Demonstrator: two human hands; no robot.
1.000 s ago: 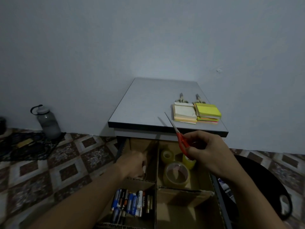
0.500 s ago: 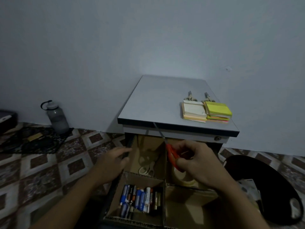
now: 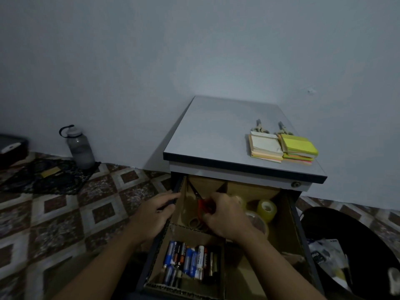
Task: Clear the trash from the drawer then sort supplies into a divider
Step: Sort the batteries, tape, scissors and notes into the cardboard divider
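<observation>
The drawer [image 3: 296, 215] stands pulled out below the grey cabinet top, fitted with a cardboard divider [image 3: 225, 188]. My right hand [image 3: 227, 217] holds red-handled scissors [image 3: 202, 205] low inside the far-left compartment, blades pointing up and back. Beneath them lies another pair with pale handles [image 3: 194, 223]. My left hand [image 3: 155, 213] grips the drawer's left edge. Several batteries [image 3: 188, 262] fill the near-left compartment. Tape rolls [image 3: 266, 210] sit in the far-right compartment.
Two stacks of sticky notes [image 3: 282, 149] and two small clips [image 3: 271, 127] lie on the cabinet top [image 3: 216, 131]. A black trash bag [image 3: 350, 254] with wrappers is on the floor at right. A grey water bottle [image 3: 79, 147] stands by the wall at left.
My right hand has lowered the red scissors from above the drawer into the far-left compartment. My left hand left that compartment and moved to the drawer's left edge.
</observation>
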